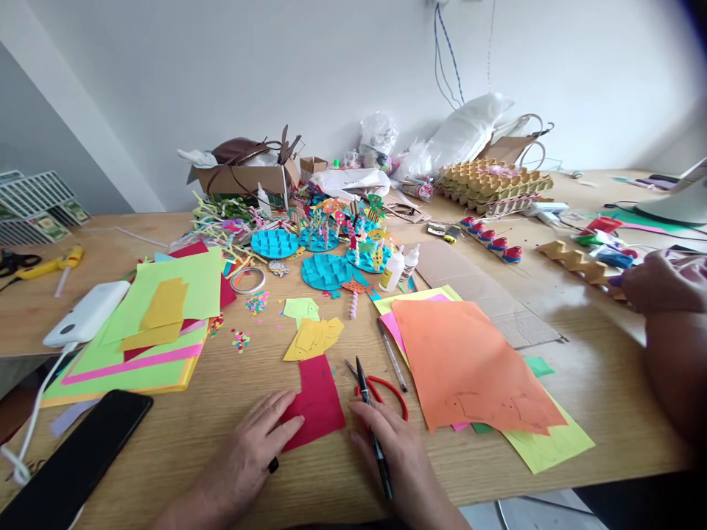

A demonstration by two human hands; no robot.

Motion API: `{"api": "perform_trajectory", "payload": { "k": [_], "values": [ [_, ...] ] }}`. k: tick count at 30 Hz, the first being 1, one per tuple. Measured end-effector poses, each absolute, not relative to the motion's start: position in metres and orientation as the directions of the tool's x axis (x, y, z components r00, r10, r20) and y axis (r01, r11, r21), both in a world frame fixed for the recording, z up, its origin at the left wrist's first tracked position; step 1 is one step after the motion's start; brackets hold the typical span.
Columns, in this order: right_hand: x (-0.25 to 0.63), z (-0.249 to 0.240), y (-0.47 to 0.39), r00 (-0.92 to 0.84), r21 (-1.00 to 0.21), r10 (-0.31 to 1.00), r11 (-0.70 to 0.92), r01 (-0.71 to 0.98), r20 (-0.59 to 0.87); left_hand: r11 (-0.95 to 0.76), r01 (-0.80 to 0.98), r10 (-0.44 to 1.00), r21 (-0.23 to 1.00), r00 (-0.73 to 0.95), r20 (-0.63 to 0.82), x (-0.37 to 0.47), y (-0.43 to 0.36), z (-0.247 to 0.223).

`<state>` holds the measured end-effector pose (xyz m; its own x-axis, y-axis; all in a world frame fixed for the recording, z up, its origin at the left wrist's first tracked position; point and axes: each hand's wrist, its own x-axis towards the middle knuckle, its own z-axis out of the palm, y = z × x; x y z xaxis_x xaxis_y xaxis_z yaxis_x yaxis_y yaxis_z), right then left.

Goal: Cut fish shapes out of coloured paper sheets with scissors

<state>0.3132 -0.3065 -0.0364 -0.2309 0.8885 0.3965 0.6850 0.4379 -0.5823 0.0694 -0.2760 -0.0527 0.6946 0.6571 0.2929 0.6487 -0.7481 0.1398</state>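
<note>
My left hand (251,445) lies with fingers stretched out on a dark red piece of paper (320,405). A small black tip, perhaps a pen cap, pokes out beneath it; whether it is gripped is hidden. My right hand (395,449) is closed around a black pen (376,442), its pointed end facing away from me. Just beyond are red-handled scissors (406,401), partly under the pen. Above the red paper lie a yellow paper piece (314,337) with drawn lines and a light green one (301,308).
Orange paper (469,353) with drawn outlines covers other sheets at right, beside a clear pen (392,355). Stacked coloured paper (188,287) and a phone (104,449) are left. Blue discs (325,271), glue bottles (392,271) stand behind. Another person's hand (663,280) touches an egg-carton strip.
</note>
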Motion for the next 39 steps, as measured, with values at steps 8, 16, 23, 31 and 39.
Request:
{"api": "perform_trajectory", "payload": {
  "k": [8, 16, 23, 31, 39],
  "values": [
    [0.298, -0.042, -0.314, -0.322, -0.375, 0.774, 0.568, 0.732, 0.545, -0.796, 0.606, 0.574, -0.007, 0.756, 0.314, 0.071, -0.309, -0.060],
    [0.288, -0.056, -0.325, -0.328, -0.385, 0.818, 0.526, 0.759, 0.472, -0.772, 0.620, 0.636, 0.141, 0.748, 0.192, 0.065, -0.290, -0.037],
    [0.300, -0.049, -0.316, -0.452, -0.347, 0.811, 0.572, 0.743, 0.371, -0.798, 0.602, 0.599, 0.036, 0.784, 0.161, 0.062, -0.281, -0.042],
    [0.315, -0.028, -0.303, -0.401, -0.442, 0.820, 0.562, 0.699, 0.408, -0.745, 0.664, 0.657, 0.068, 0.711, 0.251, 0.084, -0.309, -0.046],
    [0.298, -0.008, -0.314, -0.151, -0.938, 0.960, 0.266, 0.220, 0.237, -0.713, 0.681, 0.696, 0.168, 0.657, 0.289, 0.057, -0.293, -0.043]
  ]
}}
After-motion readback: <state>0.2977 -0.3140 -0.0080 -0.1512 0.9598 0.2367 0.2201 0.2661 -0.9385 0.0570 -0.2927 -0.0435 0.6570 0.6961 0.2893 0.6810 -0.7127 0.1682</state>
